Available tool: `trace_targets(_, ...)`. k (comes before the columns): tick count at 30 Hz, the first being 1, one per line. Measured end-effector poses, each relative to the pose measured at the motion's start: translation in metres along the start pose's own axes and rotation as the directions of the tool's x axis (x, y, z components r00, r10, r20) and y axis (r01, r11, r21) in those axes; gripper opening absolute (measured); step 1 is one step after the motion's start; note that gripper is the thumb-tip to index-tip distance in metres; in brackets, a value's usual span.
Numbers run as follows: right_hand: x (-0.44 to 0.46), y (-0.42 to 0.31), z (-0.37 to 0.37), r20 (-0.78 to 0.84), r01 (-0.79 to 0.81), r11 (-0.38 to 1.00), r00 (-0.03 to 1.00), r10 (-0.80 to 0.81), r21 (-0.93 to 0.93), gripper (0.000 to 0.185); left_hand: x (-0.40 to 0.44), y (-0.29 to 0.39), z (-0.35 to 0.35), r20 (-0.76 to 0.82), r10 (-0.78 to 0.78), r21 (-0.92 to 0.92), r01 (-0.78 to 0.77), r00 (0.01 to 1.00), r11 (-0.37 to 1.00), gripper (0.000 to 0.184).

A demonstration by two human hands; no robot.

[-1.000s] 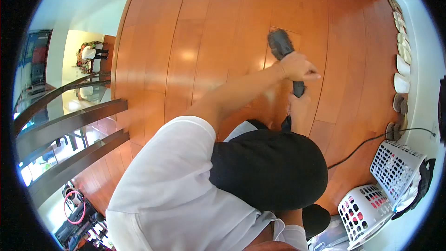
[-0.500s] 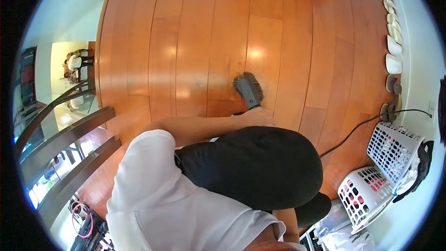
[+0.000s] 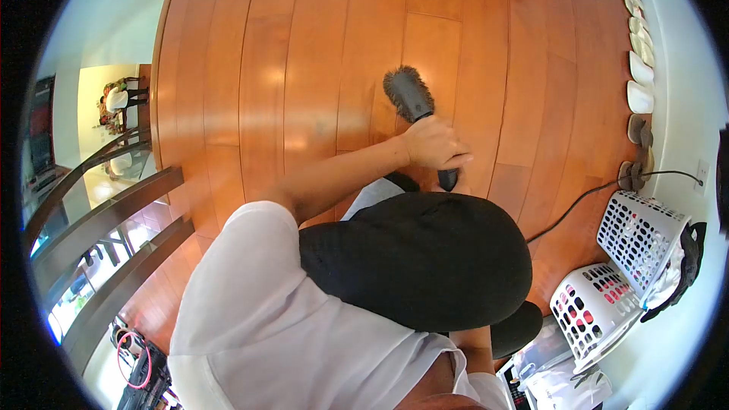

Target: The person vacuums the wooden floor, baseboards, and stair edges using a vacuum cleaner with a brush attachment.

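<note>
My left hand (image 3: 434,143) is wrapped round the black handle of a dark grey brush (image 3: 410,93), whose fuzzy bristles stick out around its oval head. The brush head points away from me, over the wooden floor (image 3: 319,91); whether it touches the boards I cannot tell. The handle's end shows below my fingers, close to my bent knee (image 3: 425,258) in black trousers. Of my right arm (image 3: 474,342) only part of the forearm shows; my knee hides the right hand.
A black cable (image 3: 573,209) runs from the wall socket across the floor. White laundry baskets (image 3: 642,239) stand at right, below a row of shoes and slippers (image 3: 640,99) along the wall. At left is a railing (image 3: 114,209); beyond it, a person (image 3: 118,99) stands.
My left hand and the brush have moved away from my knee, up the view. More of the hand and the handle's end now show.
</note>
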State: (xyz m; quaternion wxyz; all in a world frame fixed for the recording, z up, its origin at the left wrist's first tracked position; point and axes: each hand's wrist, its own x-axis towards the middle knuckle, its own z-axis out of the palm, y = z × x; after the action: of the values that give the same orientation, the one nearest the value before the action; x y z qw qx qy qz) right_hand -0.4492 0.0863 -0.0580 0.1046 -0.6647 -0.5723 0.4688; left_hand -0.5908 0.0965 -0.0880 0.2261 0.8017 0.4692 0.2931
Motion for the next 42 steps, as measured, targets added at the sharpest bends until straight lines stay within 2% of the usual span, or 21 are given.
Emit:
trace_targets(2, 0.008, -0.009, -0.007, 0.000, -0.002, 1.000, 1.000, 0.002, 0.002, 0.034, -0.008, 0.012, -0.001, 0.000, -0.015, -0.020, 0.015, 1.000, 1.000, 0.034)
trace_targets(5, 0.004, -0.007, -0.012, -0.026, 0.009, 0.999, 1.000, -0.010, -0.047, 0.034, -0.022, 0.038, 0.007, 0.150, 0.026, -0.052, -0.019, 0.988, 0.998, 0.028)
trace_targets(8, -0.021, 0.012, -0.013, -0.075, -0.003, 0.992, 0.997, -0.006, -0.129, 0.033, -0.045, 0.035, 0.095, 0.076, 0.140, -0.291, -0.112, 0.987, 0.950, 0.026)
trace_targets(11, -0.055, 0.031, -0.018, -0.099, -0.066, 0.982, 0.994, 0.049, -0.175, 0.033, -0.035, 0.040, 0.081, 0.115, 0.284, -0.301, -0.239, 0.952, 0.923, 0.025)
trace_targets(14, -0.078, 0.038, -0.023, -0.109, -0.129, 0.973, 0.988, 0.110, -0.193, 0.033, -0.029, 0.036, 0.087, 0.065, 0.295, -0.202, -0.277, 0.953, 0.939, 0.028)
trace_targets(17, -0.071, 0.035, -0.023, -0.130, -0.147, 0.973, 0.984, 0.125, -0.178, 0.032, -0.005, 0.031, 0.046, 0.043, 0.262, -0.169, -0.252, 0.964, 0.953, 0.032)
trace_targets(19, -0.047, 0.024, -0.023, -0.143, -0.118, 0.984, 0.985, 0.098, -0.135, 0.032, 0.017, 0.013, 0.035, 0.078, 0.307, -0.047, -0.304, 0.949, 0.952, 0.038)
trace_targets(21, -0.012, 0.010, -0.024, -0.155, -0.069, 0.995, 0.986, 0.057, -0.071, 0.032, 0.055, -0.010, 0.018, 0.135, 0.163, -0.060, -0.156, 0.977, 0.986, 0.040)
trace_targets(24, 0.042, -0.011, -0.032, -0.170, 0.022, 0.999, 0.985, -0.014, 0.046, 0.032, 0.114, -0.047, 0.007, 0.154, 0.032, 0.026, -0.037, 0.988, 0.999, 0.043)
trace_targets(27, 0.066, -0.020, -0.054, -0.065, -0.047, 0.993, 0.996, 0.055, 0.110, 0.031, 0.128, -0.054, -0.002, 0.067, -0.047, -0.047, 0.051, 0.997, 0.998, 0.039)
trace_targets(28, 0.064, -0.022, -0.055, -0.090, -0.014, 0.998, 0.996, 0.008, -0.063, 0.034, 0.128, -0.055, -0.001, 0.032, -0.066, -0.086, 0.069, 0.997, 0.994, 0.037)
trace_targets(29, 0.057, -0.022, -0.052, -0.122, -0.017, 0.996, 0.992, 0.007, -0.086, 0.034, 0.125, -0.053, 0.003, -0.124, -0.042, -0.105, 0.029, 0.991, 0.994, 0.034)
trace_targets(31, 0.034, -0.016, -0.045, -0.186, -0.037, 0.991, 0.982, 0.013, -0.131, 0.034, 0.106, -0.048, 0.010, -0.420, -0.005, -0.138, -0.058, 0.908, 0.989, 0.035)
trace_targets(33, 0.008, 0.021, -0.041, -0.252, -0.037, 0.977, 0.968, -0.017, -0.210, 0.039, 0.086, -0.035, 0.012, -0.385, -0.032, -0.048, 0.015, 0.922, 0.999, 0.041)
trace_targets(34, -0.012, 0.032, -0.044, -0.266, -0.094, 0.972, 0.963, 0.035, -0.213, 0.040, 0.076, -0.032, 0.011, -0.367, -0.045, -0.002, 0.048, 0.929, 0.999, 0.046)
trace_targets(36, -0.048, 0.044, -0.055, -0.288, -0.202, 0.954, 0.948, 0.134, -0.220, 0.042, 0.050, -0.045, 0.025, -0.287, -0.246, -0.083, 0.232, 0.926, 0.969, 0.046)
trace_targets(38, -0.073, 0.050, -0.065, -0.309, -0.308, 0.926, 0.922, 0.233, -0.221, 0.043, 0.025, -0.048, 0.041, -0.267, -0.301, -0.073, 0.292, 0.916, 0.954, 0.050)
trace_targets(41, -0.059, 0.064, -0.061, -0.356, -0.213, 0.964, 0.923, 0.145, -0.160, 0.042, 0.012, -0.024, 0.045, -0.159, -0.245, -0.109, 0.230, 0.956, 0.967, 0.054)
trace_targets(42, -0.044, 0.058, -0.061, -0.353, -0.232, 0.962, 0.920, 0.170, -0.141, 0.042, 0.015, -0.016, 0.048, -0.147, -0.232, -0.131, 0.214, 0.961, 0.968, 0.055)
